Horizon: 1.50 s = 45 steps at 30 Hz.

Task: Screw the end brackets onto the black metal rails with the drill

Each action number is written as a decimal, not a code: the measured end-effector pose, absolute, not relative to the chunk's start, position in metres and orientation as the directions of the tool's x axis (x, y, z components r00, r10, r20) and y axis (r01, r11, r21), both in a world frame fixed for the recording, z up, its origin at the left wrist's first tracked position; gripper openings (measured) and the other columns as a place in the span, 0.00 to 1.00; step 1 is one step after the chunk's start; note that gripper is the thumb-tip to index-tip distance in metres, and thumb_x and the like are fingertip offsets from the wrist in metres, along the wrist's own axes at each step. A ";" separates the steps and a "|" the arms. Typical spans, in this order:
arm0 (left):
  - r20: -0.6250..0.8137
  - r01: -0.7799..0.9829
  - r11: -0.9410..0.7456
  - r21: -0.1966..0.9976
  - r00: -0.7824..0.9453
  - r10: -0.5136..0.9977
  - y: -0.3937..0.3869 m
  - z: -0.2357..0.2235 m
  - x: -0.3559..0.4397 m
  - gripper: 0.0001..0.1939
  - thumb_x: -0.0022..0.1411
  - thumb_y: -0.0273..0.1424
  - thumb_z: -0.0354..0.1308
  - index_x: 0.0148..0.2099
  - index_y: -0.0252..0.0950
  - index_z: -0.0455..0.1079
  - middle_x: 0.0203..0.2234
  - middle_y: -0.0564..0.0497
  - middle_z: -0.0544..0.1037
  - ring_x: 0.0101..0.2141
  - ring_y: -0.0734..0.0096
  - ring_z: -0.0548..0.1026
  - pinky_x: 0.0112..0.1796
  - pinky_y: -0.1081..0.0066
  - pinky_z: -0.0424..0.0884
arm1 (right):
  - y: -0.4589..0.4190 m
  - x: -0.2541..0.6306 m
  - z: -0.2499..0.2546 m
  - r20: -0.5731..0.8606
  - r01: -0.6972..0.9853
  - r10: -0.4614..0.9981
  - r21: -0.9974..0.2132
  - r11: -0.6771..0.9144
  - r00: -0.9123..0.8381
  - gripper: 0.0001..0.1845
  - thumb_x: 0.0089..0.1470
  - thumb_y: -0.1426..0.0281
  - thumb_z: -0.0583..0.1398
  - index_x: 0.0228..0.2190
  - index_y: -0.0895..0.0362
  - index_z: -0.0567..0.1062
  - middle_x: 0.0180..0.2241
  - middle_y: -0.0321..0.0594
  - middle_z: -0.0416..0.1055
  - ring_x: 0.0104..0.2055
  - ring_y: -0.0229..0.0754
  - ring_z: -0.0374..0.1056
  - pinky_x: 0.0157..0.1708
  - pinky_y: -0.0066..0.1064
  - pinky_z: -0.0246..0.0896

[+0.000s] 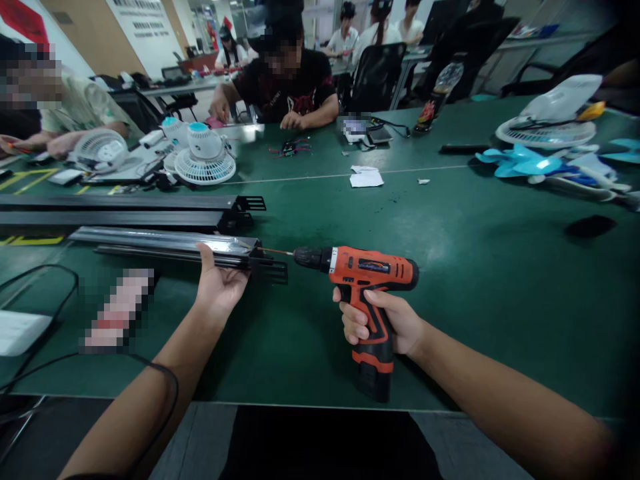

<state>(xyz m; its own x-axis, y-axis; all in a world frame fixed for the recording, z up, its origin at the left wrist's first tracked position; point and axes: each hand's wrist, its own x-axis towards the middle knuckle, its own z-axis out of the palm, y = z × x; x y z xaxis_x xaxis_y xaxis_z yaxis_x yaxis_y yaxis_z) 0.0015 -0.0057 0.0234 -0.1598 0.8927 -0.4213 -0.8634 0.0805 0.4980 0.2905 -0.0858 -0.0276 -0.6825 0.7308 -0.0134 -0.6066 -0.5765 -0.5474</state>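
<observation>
My right hand is wrapped round the grip of an orange and black cordless drill, its index finger by the trigger. From the chuck a long thin bit points left, its tip at the end of a dark metal rail. Whether the tip touches the rail or sits in a screw, I cannot tell. My left hand holds that rail near its right end from below, thumb up against its side. A slotted black bracket sticks out of the rail's end.
Two more black rails lie just behind. Fan parts are at the back left; blue fan blades and a grille lie at the right. A bottle stands at the back. A cable crosses my left forearm. Other people sit across the table.
</observation>
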 end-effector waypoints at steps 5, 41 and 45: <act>-0.424 -0.875 0.068 0.480 -0.163 0.891 -0.003 0.020 -0.001 0.33 0.70 0.55 0.51 0.63 0.37 0.73 0.45 0.38 0.85 0.47 0.50 0.84 0.50 0.55 0.81 | -0.086 0.290 -0.028 -0.007 -0.613 0.733 -0.542 -0.575 -0.681 0.18 0.60 0.61 0.68 0.45 0.60 0.75 0.25 0.30 0.70 0.24 0.35 0.67 0.33 0.32 0.72; -0.385 -0.864 0.040 0.502 -0.182 0.905 -0.008 0.024 0.003 0.25 0.77 0.47 0.48 0.59 0.35 0.74 0.40 0.43 0.85 0.43 0.58 0.85 0.55 0.54 0.78 | -0.087 0.289 -0.026 -0.028 -0.590 0.735 -0.577 -0.565 -0.677 0.19 0.59 0.60 0.69 0.44 0.60 0.75 0.24 0.29 0.69 0.24 0.34 0.67 0.32 0.31 0.72; -0.398 -0.867 0.055 0.495 -0.171 0.901 -0.007 0.023 0.001 0.28 0.76 0.50 0.49 0.59 0.33 0.75 0.39 0.42 0.85 0.44 0.56 0.85 0.53 0.57 0.79 | -0.087 0.289 -0.025 -0.021 -0.591 0.733 -0.576 -0.565 -0.680 0.19 0.59 0.59 0.69 0.44 0.60 0.75 0.24 0.29 0.69 0.23 0.34 0.67 0.32 0.31 0.71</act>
<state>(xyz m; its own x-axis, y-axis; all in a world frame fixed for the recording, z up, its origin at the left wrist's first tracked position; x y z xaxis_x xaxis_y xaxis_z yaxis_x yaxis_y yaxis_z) 0.0006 -0.0069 0.0234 -0.1707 0.9012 -0.3985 -0.8669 0.0548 0.4954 0.2887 -0.0874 -0.0253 -0.6804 0.7326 -0.0207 -0.5907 -0.5649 -0.5761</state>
